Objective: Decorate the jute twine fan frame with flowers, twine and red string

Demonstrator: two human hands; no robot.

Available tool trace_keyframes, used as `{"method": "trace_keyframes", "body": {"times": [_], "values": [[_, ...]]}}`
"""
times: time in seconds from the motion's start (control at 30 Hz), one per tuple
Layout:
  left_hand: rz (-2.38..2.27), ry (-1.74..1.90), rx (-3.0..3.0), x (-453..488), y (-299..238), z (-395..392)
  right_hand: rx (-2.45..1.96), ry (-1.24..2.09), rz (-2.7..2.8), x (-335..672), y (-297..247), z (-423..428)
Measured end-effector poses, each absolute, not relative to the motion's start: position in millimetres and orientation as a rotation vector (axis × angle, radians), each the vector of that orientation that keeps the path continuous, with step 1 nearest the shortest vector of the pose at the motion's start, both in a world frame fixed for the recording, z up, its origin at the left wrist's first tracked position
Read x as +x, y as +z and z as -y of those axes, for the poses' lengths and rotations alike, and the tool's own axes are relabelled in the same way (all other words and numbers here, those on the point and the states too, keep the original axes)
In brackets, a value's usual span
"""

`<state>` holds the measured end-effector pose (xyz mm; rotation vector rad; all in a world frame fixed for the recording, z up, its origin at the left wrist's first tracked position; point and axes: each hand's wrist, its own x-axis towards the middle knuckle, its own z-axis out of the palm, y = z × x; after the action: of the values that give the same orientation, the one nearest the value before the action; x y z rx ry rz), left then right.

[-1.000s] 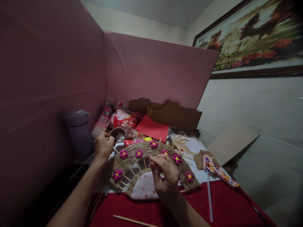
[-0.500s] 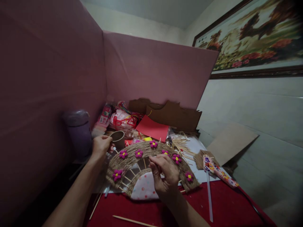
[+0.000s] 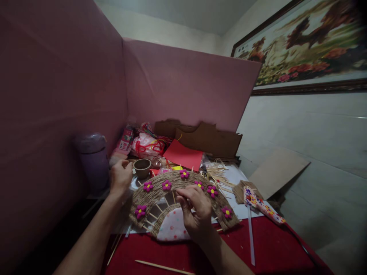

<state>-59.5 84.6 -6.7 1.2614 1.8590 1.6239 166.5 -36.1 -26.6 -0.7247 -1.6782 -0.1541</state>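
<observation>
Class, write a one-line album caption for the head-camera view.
Right hand pinches a twine-woven arch dotted with pink flowers; left hand rests beside a small brown cup.

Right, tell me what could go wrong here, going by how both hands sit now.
The left hand sits right beside the small brown cup near the table's cluttered edge; a nudge might tip it. The right hand pinches the woven arch at its inner rim, so pressure could bend the thin sticks or knock a pink flower loose.

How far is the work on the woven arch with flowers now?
Done: the twine arch carries seven pink flowers. In hand: the right hand pinches its inner edge; the left hand is beside a small brown cup. Left: bare sticks show inside the arch.
</observation>
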Motion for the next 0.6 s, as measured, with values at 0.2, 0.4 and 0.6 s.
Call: {"method": "trace_keyframes", "body": {"times": [0.2, 0.4, 0.6], "values": [[-1.440, 1.896, 1.593, -15.4, 12.0, -50.1, -0.798, -0.102, 1.621, 165.3, -27.3, 32.4], [-0.867, 1.284, 1.482, 39.0, 14.2, -9.9, -0.953, 0.012, 1.456, 167.7, -28.0, 28.8], [-0.508, 1.238, 0.887, 79.1, 11.2, 8.1, -0.957, -0.265, 1.539, 166.8, -30.7, 22.7]]}}
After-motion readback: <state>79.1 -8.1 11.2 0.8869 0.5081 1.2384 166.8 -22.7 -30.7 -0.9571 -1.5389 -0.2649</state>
